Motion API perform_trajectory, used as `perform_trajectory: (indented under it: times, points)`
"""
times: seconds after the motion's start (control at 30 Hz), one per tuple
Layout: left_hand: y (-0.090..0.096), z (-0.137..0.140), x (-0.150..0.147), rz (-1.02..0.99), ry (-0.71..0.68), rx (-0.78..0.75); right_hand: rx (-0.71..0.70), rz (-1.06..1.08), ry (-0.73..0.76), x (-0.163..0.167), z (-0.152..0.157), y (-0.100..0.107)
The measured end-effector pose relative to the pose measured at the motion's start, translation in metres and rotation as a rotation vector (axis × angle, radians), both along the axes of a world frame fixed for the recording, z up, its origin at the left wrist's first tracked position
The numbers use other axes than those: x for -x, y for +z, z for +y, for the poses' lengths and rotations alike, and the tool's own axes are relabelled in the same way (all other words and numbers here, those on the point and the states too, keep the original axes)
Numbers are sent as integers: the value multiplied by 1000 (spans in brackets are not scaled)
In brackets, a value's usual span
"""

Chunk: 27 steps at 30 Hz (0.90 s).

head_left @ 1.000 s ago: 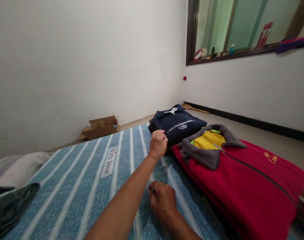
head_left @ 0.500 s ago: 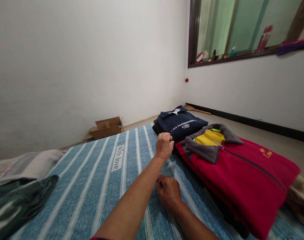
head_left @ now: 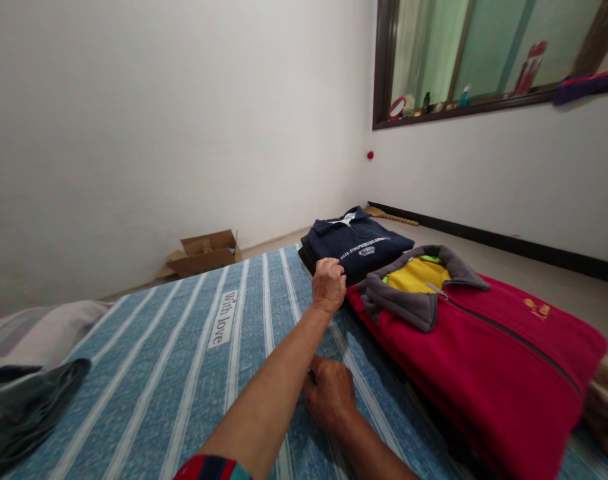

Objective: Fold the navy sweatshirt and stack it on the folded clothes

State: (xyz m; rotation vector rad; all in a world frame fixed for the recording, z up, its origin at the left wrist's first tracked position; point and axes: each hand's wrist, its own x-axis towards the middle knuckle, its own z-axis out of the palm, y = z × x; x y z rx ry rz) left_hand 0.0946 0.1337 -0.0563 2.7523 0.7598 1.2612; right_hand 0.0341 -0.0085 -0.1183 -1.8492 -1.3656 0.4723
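My left hand (head_left: 329, 285) reaches far out over the blue striped bed sheet (head_left: 184, 373). Its fingers are curled shut against the near edge of a folded navy shirt (head_left: 357, 245), right beside the grey collar of a folded red fleece jacket (head_left: 484, 353). Whether it grips the fabric is unclear. My right hand (head_left: 330, 397) rests knuckles-up on the sheet nearer to me, just left of the jacket, fingers closed. A small dark spot shows at its thumb tip, too small to identify.
A dark green garment (head_left: 19, 413) and a pale cloth (head_left: 39, 330) lie at the bed's left edge. An open cardboard box (head_left: 204, 251) sits on the floor by the white wall. Several small items stand on the window ledge (head_left: 464, 107).
My left hand has shifted slightly right, from beside the navy shirt onto its near edge. My right hand stays on the sheet. The view has swayed a little.
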Motion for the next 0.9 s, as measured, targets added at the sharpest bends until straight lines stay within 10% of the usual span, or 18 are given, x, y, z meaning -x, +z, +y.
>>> perform_trajectory:
  times: [0.57, 0.9]
  points:
    - [7, -7, 32, -86, -9, 184, 38, -45, -31, 0, -1, 4]
    - [9, -102, 143, -140, -75, 742, 34, -81, -18, -5, 0, 1]
